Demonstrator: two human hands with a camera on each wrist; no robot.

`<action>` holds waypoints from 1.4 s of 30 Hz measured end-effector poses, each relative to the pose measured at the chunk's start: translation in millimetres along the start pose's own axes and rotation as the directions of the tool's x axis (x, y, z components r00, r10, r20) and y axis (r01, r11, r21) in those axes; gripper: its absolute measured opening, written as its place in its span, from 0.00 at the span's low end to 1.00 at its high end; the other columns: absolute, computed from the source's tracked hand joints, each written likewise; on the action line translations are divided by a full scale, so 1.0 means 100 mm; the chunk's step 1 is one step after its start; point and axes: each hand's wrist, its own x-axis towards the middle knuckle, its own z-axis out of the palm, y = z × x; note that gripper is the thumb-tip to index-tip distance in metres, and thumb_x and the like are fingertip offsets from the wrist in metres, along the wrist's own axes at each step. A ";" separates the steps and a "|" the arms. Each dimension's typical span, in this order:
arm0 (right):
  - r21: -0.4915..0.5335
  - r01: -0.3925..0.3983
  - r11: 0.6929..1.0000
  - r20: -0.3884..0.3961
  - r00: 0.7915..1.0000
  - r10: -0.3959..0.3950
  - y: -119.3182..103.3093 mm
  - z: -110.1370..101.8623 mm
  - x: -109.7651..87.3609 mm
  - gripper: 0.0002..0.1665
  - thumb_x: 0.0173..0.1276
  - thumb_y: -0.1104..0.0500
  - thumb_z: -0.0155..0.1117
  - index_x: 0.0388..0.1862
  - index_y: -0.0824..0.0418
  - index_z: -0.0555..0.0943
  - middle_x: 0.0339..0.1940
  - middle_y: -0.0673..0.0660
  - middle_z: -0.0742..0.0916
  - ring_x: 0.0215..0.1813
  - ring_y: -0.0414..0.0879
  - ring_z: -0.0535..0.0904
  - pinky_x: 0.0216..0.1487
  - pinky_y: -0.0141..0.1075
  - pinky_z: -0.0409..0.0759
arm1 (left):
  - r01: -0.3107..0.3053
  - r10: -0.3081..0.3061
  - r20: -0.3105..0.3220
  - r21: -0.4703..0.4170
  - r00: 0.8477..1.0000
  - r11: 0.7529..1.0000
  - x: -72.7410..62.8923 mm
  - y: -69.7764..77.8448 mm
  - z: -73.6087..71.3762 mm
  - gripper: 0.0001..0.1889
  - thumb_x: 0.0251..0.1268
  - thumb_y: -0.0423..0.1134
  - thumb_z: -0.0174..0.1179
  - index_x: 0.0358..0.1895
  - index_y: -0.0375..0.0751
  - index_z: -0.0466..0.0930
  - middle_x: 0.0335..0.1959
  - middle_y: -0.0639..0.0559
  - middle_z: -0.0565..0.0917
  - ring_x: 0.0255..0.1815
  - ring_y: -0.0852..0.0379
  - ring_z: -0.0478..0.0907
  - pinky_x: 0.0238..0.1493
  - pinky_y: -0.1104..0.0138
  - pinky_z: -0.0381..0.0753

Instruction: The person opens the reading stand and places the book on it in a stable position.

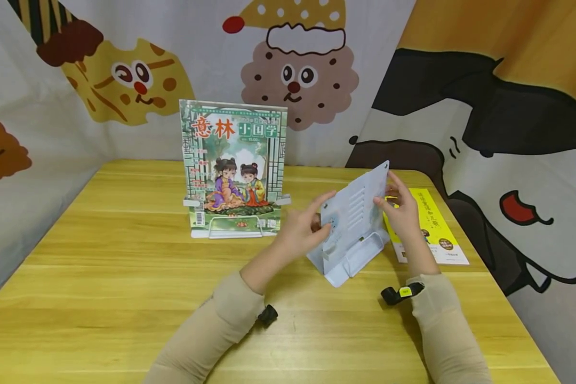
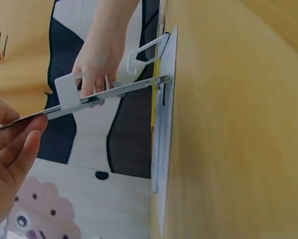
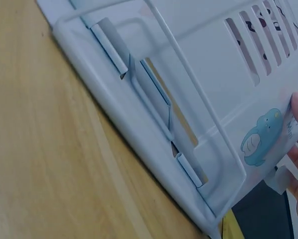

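A pale blue-white folding bookstand [image 1: 352,213] rests on the table with its slotted back panel raised at a slant. The left hand [image 1: 300,226] grips the panel's left edge, thumb in front and fingers behind. At the opposite edge, the right hand [image 1: 403,210] pinches the panel between thumb and fingers. The left wrist view shows the raised panel edge-on above its flat base [image 2: 164,149], with the left fingers [image 2: 27,139] at its edge. A wire page holder [image 3: 189,64] and a blue penguin print [image 3: 262,137] appear on the front in the right wrist view.
A magazine [image 1: 235,165] stands upright on another white stand [image 1: 201,233], left of the hands. A yellow book [image 1: 432,224] lies flat at the right, partly behind the bookstand and right arm. A cartoon-printed curtain [image 1: 307,69] hangs behind the wooden table [image 1: 125,277].
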 end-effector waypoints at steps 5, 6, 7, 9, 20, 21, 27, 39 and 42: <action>0.000 0.006 1.000 0.014 1.000 -0.006 -0.08 0.02 -0.01 0.38 0.66 0.68 0.63 0.74 0.60 0.61 0.56 0.68 0.76 0.55 0.57 0.71 0.56 0.51 0.71 | -0.108 0.108 0.005 0.144 0.994 0.984 -0.03 0.11 0.02 0.31 0.60 0.29 0.60 0.67 0.36 0.60 0.11 0.58 0.70 0.09 0.68 0.58 0.11 0.78 0.57; 0.004 0.004 1.000 0.018 1.000 -0.004 -0.12 0.03 -0.01 0.38 0.67 0.67 0.62 0.74 0.60 0.61 0.57 0.68 0.75 0.56 0.57 0.71 0.56 0.47 0.71 | -0.123 0.125 0.002 0.172 0.992 0.977 -0.03 0.13 0.03 0.31 0.60 0.29 0.60 0.67 0.35 0.60 0.11 0.58 0.69 0.09 0.68 0.58 0.11 0.78 0.57; 0.015 0.004 1.000 0.021 1.000 -0.004 -0.15 0.04 -0.01 0.38 0.67 0.68 0.62 0.74 0.60 0.60 0.59 0.68 0.75 0.57 0.58 0.71 0.56 0.44 0.72 | -0.139 0.142 0.000 0.194 0.990 0.971 -0.04 0.14 0.04 0.31 0.60 0.29 0.59 0.67 0.35 0.60 0.11 0.58 0.69 0.09 0.68 0.58 0.11 0.78 0.57; 0.040 0.007 0.999 0.032 0.999 -0.008 -0.21 0.06 -0.01 0.37 0.68 0.68 0.60 0.74 0.61 0.59 0.61 0.69 0.73 0.59 0.60 0.71 0.54 0.37 0.72 | -0.163 0.168 -0.002 0.229 0.986 0.960 -0.06 0.18 0.05 0.31 0.59 0.29 0.59 0.67 0.35 0.60 0.11 0.58 0.66 0.09 0.68 0.57 0.11 0.79 0.55; 0.149 0.009 0.989 0.125 0.992 -0.027 -0.34 0.11 0.00 0.39 0.74 0.60 0.54 0.78 0.54 0.49 0.76 0.59 0.57 0.72 0.59 0.57 0.65 0.51 0.65 | -0.210 0.219 0.004 0.291 0.976 0.933 -0.10 0.41 0.16 0.34 0.56 0.27 0.58 0.68 0.37 0.58 0.09 0.60 0.62 0.08 0.68 0.55 0.12 0.80 0.53; 0.156 0.007 0.988 0.135 0.991 -0.028 -0.31 0.11 0.01 0.40 0.74 0.60 0.55 0.78 0.53 0.49 0.76 0.57 0.55 0.73 0.58 0.56 0.65 0.54 0.64 | -0.212 0.220 0.006 0.296 0.976 0.931 -0.10 0.43 0.17 0.34 0.57 0.27 0.58 0.68 0.37 0.58 0.09 0.60 0.61 0.08 0.68 0.55 0.13 0.80 0.52; 0.179 0.028 0.984 0.188 0.980 -0.062 -0.30 0.10 -0.01 0.38 0.74 0.57 0.54 0.78 0.51 0.51 0.77 0.54 0.54 0.74 0.58 0.53 0.63 0.47 0.68 | -0.218 0.215 0.044 0.306 0.976 0.927 -0.13 0.56 0.26 0.32 0.59 0.28 0.58 0.68 0.34 0.59 0.09 0.61 0.60 0.08 0.68 0.52 0.13 0.80 0.50; 0.263 -0.099 0.960 0.291 0.956 0.019 -0.53 -0.01 -0.06 0.38 0.70 0.59 0.53 0.76 0.53 0.53 0.77 0.58 0.49 0.73 0.65 0.48 0.63 0.67 0.55 | -0.236 0.197 0.150 0.319 0.969 0.918 -0.13 0.69 0.31 0.35 0.66 0.35 0.59 0.72 0.32 0.52 0.14 0.58 0.66 0.10 0.67 0.58 0.13 0.80 0.56; 0.301 -0.116 0.947 0.299 0.954 0.022 -0.55 0.00 -0.06 0.38 0.69 0.61 0.52 0.76 0.53 0.53 0.78 0.57 0.49 0.73 0.65 0.48 0.63 0.66 0.54 | -0.221 0.185 0.195 0.180 0.963 0.959 -0.12 0.60 0.26 0.36 0.67 0.38 0.60 0.73 0.35 0.53 0.18 0.58 0.72 0.13 0.68 0.64 0.17 0.81 0.61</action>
